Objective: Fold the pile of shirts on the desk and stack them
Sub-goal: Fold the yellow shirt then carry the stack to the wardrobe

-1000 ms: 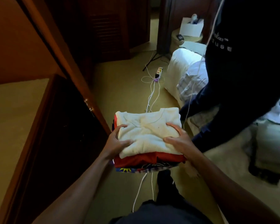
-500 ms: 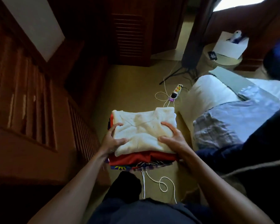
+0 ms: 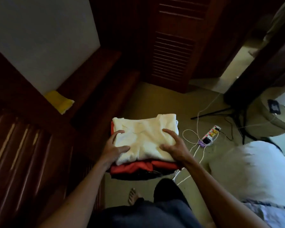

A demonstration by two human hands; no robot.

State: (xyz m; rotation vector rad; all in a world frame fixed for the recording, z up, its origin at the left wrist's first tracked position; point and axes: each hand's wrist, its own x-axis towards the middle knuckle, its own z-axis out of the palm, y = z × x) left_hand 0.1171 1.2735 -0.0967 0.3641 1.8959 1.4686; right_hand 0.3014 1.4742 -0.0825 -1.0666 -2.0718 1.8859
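I carry a stack of folded shirts [image 3: 143, 168] in the air above the floor, in the middle of the head view. A cream knit shirt [image 3: 143, 137] lies on top, a red one [image 3: 138, 167] under it, and dark patterned ones at the bottom. My left hand [image 3: 113, 148] grips the stack's left edge, thumb on the cream shirt, fingers underneath and hidden. My right hand [image 3: 174, 145] grips the right edge the same way, fingers curled over the top.
Dark wooden furniture [image 3: 31, 153] stands at the left with a yellow cloth [image 3: 61, 101] on it. A louvred wooden door [image 3: 174, 51] is ahead. A power strip [image 3: 210, 134] with white cables lies on the floor at the right. A white pillow [image 3: 257, 170] lies at the right.
I have turned left while carrying the stack: the wooden furniture now fills the left, and the bed and the other person have slid out to the right. Both hands keep their grip.
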